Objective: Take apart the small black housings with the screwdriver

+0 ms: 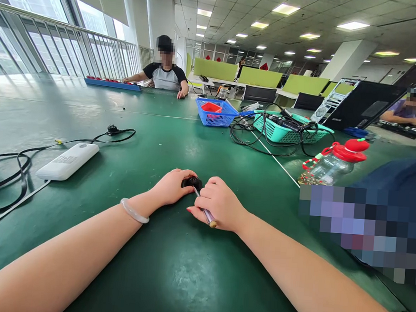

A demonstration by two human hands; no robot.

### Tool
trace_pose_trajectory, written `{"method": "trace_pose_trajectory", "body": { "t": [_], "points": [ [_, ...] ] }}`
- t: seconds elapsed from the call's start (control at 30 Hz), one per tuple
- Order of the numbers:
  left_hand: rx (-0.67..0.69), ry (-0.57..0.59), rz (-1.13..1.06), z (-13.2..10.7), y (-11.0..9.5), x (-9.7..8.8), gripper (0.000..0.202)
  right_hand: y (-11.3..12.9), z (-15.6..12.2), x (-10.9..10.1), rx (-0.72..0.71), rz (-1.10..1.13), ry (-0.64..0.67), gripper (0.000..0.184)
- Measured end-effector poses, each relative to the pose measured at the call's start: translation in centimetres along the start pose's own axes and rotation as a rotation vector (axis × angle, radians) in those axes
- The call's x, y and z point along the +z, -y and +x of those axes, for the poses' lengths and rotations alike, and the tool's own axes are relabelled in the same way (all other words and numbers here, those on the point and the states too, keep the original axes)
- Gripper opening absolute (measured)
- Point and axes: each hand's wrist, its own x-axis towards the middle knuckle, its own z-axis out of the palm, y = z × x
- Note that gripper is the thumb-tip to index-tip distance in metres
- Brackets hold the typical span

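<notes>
At the middle of the green table, my left hand [172,187] is closed around a small black part [193,181], its fingers on the part's left side and top. The part's exact kind cannot be made out. My right hand [221,202] grips what looks like a slim precision screwdriver [208,215] with a metallic shaft and a brass-coloured end. The tool lies slanted, its thin end at the black part and its butt towards me. The contact point is partly hidden by fingers. A pale bangle [134,211] circles my left wrist.
On the left lie a white power bank [68,161] and black cables [24,160]. Ahead are a blue basket [215,120] and a green basket [284,135] with tangled cables. A red-lidded bottle [330,167] stands right, beside dark cloth [402,181]. A person [167,77] sits opposite.
</notes>
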Motion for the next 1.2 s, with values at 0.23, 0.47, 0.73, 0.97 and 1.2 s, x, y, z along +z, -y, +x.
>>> {"method": "trace_pose_trajectory", "body": {
  "t": [0.23, 0.47, 0.73, 0.97, 1.2],
  "points": [
    [-0.002, 0.000, -0.004, -0.1, -0.1, -0.1, 0.039, -1.2, -0.5, -0.3, 0.242, 0.155, -0.172, 0.040],
    [-0.016, 0.001, -0.019, -0.2, -0.2, 0.1, 0.061, -1.6, -0.8, -0.3, 0.422, 0.233, -0.364, 0.038],
    [0.046, 0.022, 0.020, -0.4, -0.8, -0.1, 0.039, -1.3, -0.1, 0.7, 1.044, 0.772, -0.341, 0.049],
    [0.023, 0.017, 0.014, -0.4, -0.9, -0.1, 0.034, -1.8, -0.3, 0.8, 1.095, 0.702, -0.537, 0.052],
    [0.045, 0.006, 0.012, -0.3, -0.6, 0.0, 0.034, -1.7, -0.4, 0.5, 0.902, 0.558, -0.289, 0.049]
  ]
}}
